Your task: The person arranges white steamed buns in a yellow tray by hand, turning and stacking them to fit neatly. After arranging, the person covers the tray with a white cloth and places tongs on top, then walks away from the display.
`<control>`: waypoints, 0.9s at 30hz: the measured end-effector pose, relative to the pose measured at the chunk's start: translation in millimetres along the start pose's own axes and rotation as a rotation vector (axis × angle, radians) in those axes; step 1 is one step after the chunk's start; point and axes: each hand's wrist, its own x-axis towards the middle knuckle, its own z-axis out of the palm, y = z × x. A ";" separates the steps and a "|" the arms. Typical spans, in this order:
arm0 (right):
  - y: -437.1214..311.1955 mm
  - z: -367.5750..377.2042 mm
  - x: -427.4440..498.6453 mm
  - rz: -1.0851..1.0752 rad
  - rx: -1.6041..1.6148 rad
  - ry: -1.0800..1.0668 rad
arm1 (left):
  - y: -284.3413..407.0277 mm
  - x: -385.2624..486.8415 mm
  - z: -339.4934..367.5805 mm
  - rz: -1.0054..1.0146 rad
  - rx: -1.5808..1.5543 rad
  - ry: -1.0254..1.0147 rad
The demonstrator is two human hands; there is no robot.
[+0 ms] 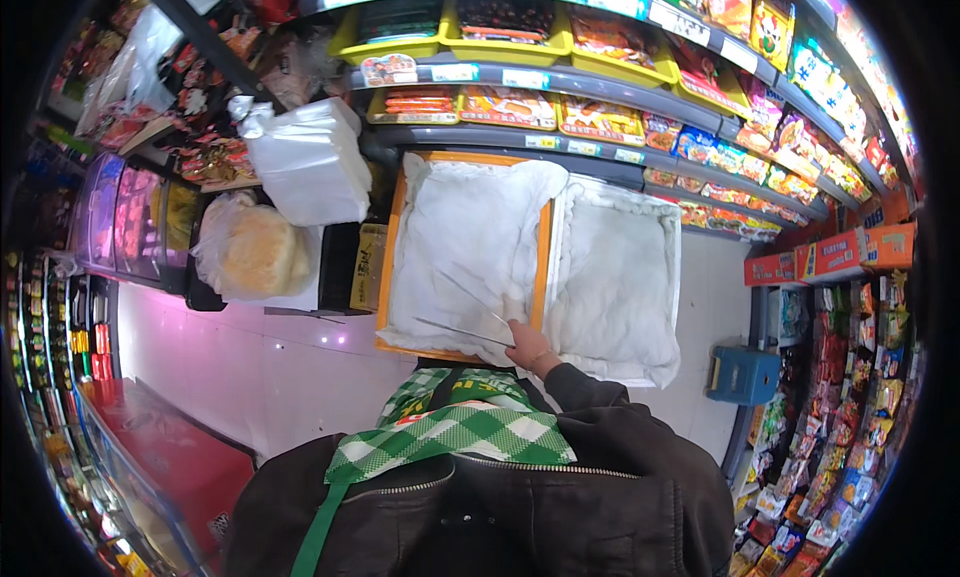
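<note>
My right hand [529, 346] grips the rear end of a pair of metal tongs [465, 329]. Their two arms spread apart, reaching left over a white quilted cloth [480, 224] with nothing visible between the tips. The cloth covers a wooden-framed box [546, 254] in front of me, hiding whatever is inside. Just right of it stands a white box [676, 277], under a second white cloth [615, 277]. My left hand is out of view.
Left of the boxes, flatbreads [259, 251] lie in a clear plastic bag, with a stack of white plastic bags [307, 161] behind. Shelves of packaged snacks [517, 104] rise ahead. A blue plastic stool [742, 374] stands right, and a red-topped chest [165, 457] lower left.
</note>
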 end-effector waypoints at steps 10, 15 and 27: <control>4.7 29.0 -28.1 0.214 -0.103 -0.092 | 3.2 0.1 26.8 0.208 -0.532 0.168; 37.7 65.8 -95.1 0.457 -0.218 -0.294 | -47.1 3.4 72.4 0.122 -0.635 0.118; -37.9 95.5 -53.1 0.384 -0.165 -0.393 | -145.0 2.0 136.2 -0.051 -0.794 0.139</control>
